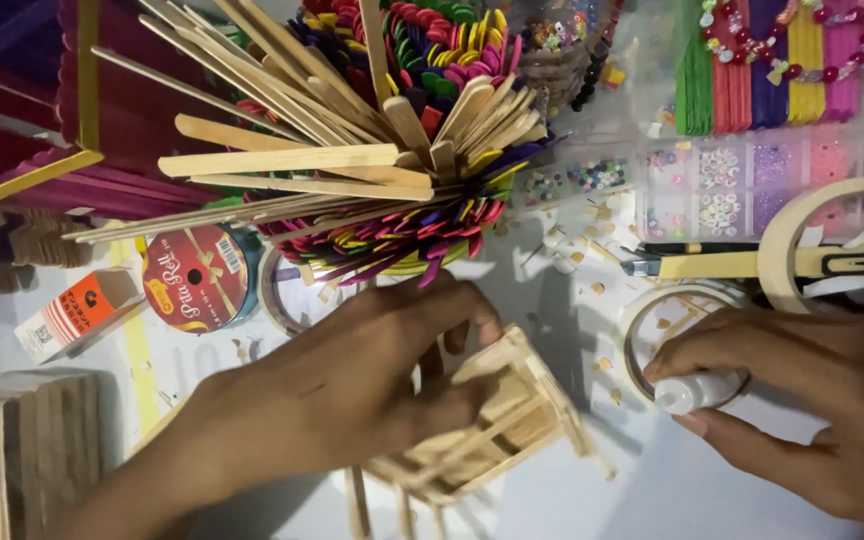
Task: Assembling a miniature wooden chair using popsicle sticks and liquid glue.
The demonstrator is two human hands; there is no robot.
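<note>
My left hand (352, 385) grips a small frame built of plain wooden craft sticks (512, 415), lying on the white table. Its fingers wrap over the frame's top. My right hand (802, 400) is at the right, closed on a small white glue bottle (697, 392) whose tip points left toward the frame, a short gap away. A loose wooden stick (356, 500) pokes out under the frame near the bottom edge.
A cup bristling with plain and coloured craft sticks (392, 150) stands just behind the hands. Tape rolls (812, 250), a red ribbon spool (197, 278), an orange box (77, 315), a yellow craft knife (742, 263), a clear bead organiser (742, 170) and a stack of wooden sticks (22, 450) surround the work area.
</note>
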